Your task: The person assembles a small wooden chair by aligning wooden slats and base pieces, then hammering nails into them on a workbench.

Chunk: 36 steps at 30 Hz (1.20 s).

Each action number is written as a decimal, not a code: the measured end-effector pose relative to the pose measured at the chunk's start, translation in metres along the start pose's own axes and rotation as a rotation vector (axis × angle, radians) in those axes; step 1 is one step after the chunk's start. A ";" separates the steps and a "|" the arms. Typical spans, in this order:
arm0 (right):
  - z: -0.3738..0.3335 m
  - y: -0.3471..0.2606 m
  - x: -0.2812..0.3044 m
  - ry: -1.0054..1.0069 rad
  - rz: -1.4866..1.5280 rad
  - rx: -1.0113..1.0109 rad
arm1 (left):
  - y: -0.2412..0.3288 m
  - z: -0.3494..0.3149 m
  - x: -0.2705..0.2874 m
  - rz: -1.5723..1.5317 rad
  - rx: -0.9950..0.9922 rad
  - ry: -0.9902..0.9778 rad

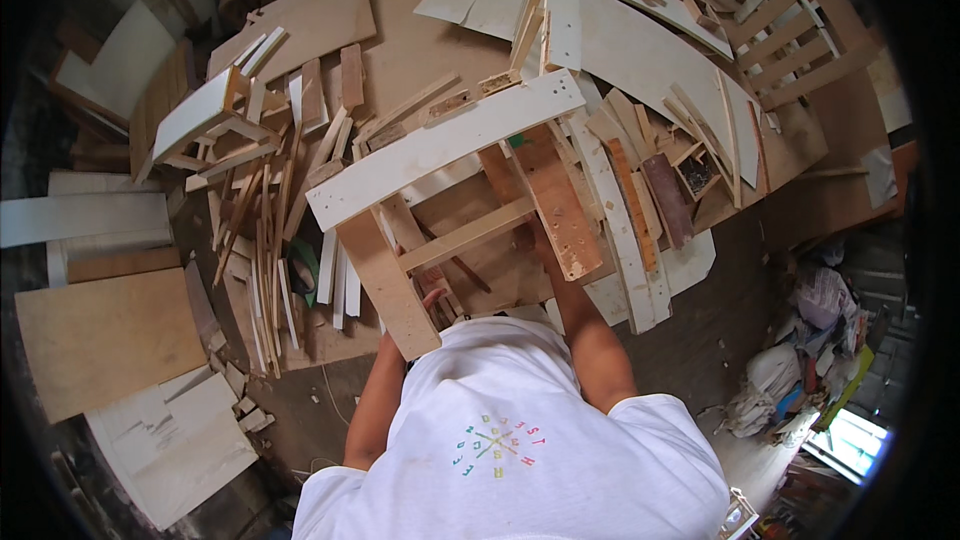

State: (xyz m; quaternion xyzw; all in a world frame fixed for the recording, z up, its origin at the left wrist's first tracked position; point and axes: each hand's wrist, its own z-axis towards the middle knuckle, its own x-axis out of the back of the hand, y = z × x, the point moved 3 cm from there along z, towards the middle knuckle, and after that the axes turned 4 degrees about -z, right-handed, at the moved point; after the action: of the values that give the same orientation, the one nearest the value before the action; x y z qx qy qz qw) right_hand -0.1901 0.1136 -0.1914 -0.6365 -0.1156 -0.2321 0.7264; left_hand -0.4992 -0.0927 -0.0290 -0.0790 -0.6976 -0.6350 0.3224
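At your far left a tan wooden sheet (110, 340) lies above a pale sheet (170, 455) with grey streaks. Next comes a small white-topped frame (195, 115) at the upper left, with a heap of thin wooden strips (262, 285) below it. Your left hand (433, 298) is mostly hidden behind the left side board of the larger wooden frame (440, 152); a few fingers show past that board's inner edge, but you cannot tell whether they are clamped on it. This frame sits in front of you at the middle, slanted, with a white board across its far end. Below it, the chest of your white T-shirt (570, 475) carries the plainest lettering here, a multicoloured ring of printed characters around crossed lines. Your right hand (531, 235) is in shadow by the crossbar's right end, its grip impossible to tell. Further right lie an orange-brown strip (632, 205), a small open box (697, 172) of dark bits, a slatted panel (808, 35) and bundled cloth (828, 300)
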 end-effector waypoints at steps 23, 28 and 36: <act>0.005 0.005 -0.003 -0.102 -0.026 0.016 | -0.170 -0.016 -0.042 -0.655 0.490 0.391; 0.007 -0.003 -0.008 -0.119 -0.031 0.016 | -0.197 -0.013 -0.048 -0.508 0.453 0.380; 0.011 0.004 -0.013 -0.113 -0.002 -0.014 | -0.192 -0.002 -0.042 -0.831 0.540 0.312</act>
State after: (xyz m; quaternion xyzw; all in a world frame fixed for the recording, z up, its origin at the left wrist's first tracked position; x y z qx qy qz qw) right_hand -0.1984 0.1272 -0.1993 -0.6535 -0.1557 -0.1973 0.7140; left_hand -0.5654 -0.1166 -0.2120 0.3863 -0.7527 -0.5109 0.1522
